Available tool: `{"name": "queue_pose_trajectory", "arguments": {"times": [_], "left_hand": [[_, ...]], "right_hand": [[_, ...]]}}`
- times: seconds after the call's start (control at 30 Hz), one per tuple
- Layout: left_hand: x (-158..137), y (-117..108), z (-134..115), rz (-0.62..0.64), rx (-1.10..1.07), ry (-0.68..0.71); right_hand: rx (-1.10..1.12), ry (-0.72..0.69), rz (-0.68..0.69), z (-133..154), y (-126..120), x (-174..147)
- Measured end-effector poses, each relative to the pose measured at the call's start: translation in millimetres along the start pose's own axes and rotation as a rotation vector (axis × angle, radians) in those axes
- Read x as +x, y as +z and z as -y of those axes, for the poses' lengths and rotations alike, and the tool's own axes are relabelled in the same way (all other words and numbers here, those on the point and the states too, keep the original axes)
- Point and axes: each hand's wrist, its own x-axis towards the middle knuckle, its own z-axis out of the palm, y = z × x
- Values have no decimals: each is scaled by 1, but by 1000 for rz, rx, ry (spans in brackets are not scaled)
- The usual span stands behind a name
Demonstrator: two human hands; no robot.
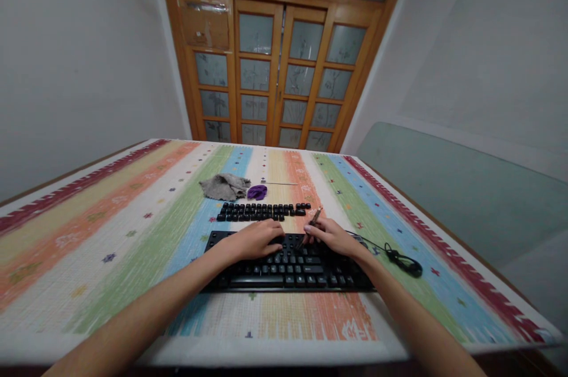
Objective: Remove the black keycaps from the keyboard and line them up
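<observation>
A black keyboard (266,280) lies in front of me, its upper key rows partly bare of keycaps. My left hand (261,238) rests palm down over the upper left of it, fingers stretched onto the board. In my right hand (327,235) is a slim pen-like tool (316,216), pinched between thumb and fingers and slanted. Its dark lower end reaches down to the keys right of centre; I cannot make out its exact kind. Just behind the keyboard, loose black keycaps (252,209) are set out in rows on the cloth.
Behind the keycaps lie a grey cloth (225,186), a crumpled purple cloth (257,192) and a thin rod (281,183). A coiled black cable (403,261) lies to the right. A striped tablecloth (146,235) covers the table. Wooden glazed doors (279,69) stand beyond.
</observation>
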Motion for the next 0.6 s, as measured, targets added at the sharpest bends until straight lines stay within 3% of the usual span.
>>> {"name": "queue_pose_trajectory", "arguments": {"times": [0.4, 0.6], "left_hand": [[14, -12, -18, -153, -167, 67], [22, -12, -21, -153, -121, 67]], "right_hand": [[-173, -167, -83, 29, -4, -13], [-267, -195, -112, 35, -1, -17]]}}
